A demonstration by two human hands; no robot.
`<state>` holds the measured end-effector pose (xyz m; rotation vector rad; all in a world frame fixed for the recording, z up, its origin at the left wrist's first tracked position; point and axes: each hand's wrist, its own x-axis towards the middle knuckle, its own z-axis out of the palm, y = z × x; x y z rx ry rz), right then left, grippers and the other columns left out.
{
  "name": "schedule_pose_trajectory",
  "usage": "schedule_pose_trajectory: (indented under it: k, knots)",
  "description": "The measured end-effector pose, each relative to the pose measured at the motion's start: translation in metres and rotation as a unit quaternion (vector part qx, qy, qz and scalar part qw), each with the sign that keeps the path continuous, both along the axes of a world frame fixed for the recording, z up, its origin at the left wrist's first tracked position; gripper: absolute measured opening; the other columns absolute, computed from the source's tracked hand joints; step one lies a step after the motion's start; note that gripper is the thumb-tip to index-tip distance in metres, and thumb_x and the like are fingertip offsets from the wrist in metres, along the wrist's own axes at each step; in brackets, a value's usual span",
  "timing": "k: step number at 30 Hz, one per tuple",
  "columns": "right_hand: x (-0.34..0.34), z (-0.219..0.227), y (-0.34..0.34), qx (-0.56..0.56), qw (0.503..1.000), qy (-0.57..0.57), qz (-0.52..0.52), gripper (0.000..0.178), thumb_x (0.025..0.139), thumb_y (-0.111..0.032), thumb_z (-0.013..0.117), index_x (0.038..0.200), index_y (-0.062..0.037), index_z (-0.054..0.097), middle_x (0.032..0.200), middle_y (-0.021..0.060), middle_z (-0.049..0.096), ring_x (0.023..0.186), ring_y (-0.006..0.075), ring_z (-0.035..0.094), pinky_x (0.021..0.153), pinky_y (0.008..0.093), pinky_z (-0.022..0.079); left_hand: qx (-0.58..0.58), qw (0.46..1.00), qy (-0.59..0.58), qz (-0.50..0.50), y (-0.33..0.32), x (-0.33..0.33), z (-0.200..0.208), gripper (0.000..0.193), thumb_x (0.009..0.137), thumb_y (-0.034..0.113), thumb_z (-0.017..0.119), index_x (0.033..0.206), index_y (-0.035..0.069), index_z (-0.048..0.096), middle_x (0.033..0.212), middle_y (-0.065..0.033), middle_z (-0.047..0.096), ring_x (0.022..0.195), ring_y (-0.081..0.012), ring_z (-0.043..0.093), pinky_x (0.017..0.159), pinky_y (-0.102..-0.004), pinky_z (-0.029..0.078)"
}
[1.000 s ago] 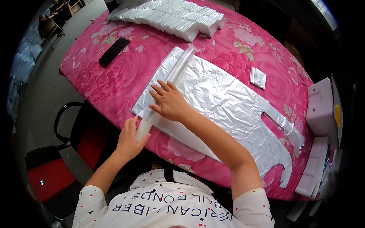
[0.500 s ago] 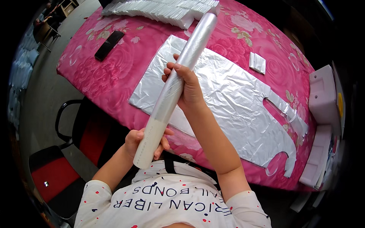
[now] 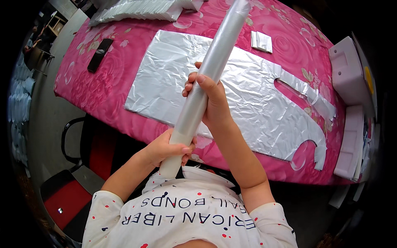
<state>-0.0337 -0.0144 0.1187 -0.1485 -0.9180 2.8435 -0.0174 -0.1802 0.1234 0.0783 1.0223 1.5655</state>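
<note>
A long roll of clear plastic film [image 3: 220, 53] slants up and away from my body, above the table. My right hand [image 3: 209, 93] is wrapped round its middle. Lower down, my left hand [image 3: 171, 149] grips the bare pale core, with the thumb lying across it. Beneath the roll lies a flat silvery plastic apron [image 3: 248, 107], wrinkled and spread over the pink cloth. Its neck and strap cutouts are toward the right. The roll hides part of the apron.
A pink flowered tablecloth [image 3: 103, 91] covers the table. Stacked folded silvery packets [image 3: 136, 10] lie at the far left, near a black phone [image 3: 100, 55]. A small folded packet [image 3: 261, 41] sits beyond the apron. White foam boxes [image 3: 351, 74] stand at right; a red-black chair [image 3: 68, 202] is at left.
My left hand has closed its thumb over the core and moved slightly up and right. The roll has shifted up and right in view. The table appears shifted left and upward.
</note>
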Motion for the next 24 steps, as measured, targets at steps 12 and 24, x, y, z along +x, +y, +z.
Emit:
schedule_pose_trajectory:
  k: [12, 24]
  knots:
    - [0.023, -0.008, 0.009, 0.020, 0.996, -0.051, -0.067, 0.059, 0.077, -0.020, 0.066, 0.121, 0.0002, 0.032, 0.083, 0.0067, 0.053, 0.073, 0.0147, 0.056, 0.069, 0.0306, 0.050, 0.072, 0.994, -0.047, -0.070, 0.011, -0.003, -0.022, 0.048, 0.072, 0.032, 0.071, 0.104, 0.002, 0.051, 0.076, -0.0047, 0.054, 0.062, -0.0116, 0.055, 0.054, -0.0259, 0.046]
    - [0.042, -0.059, 0.027, 0.031, 0.975, -0.184, -0.117, 0.055, 0.079, -0.013, 0.066, 0.121, 0.0004, 0.034, 0.089, 0.0102, 0.053, 0.079, 0.0190, 0.059, 0.069, 0.0325, 0.051, -0.227, 0.968, 0.072, -0.083, 0.020, -0.004, -0.039, 0.059, 0.090, 0.054, 0.031, 0.111, 0.003, 0.052, 0.071, -0.0063, 0.055, 0.059, -0.0143, 0.056, 0.053, -0.0276, 0.048]
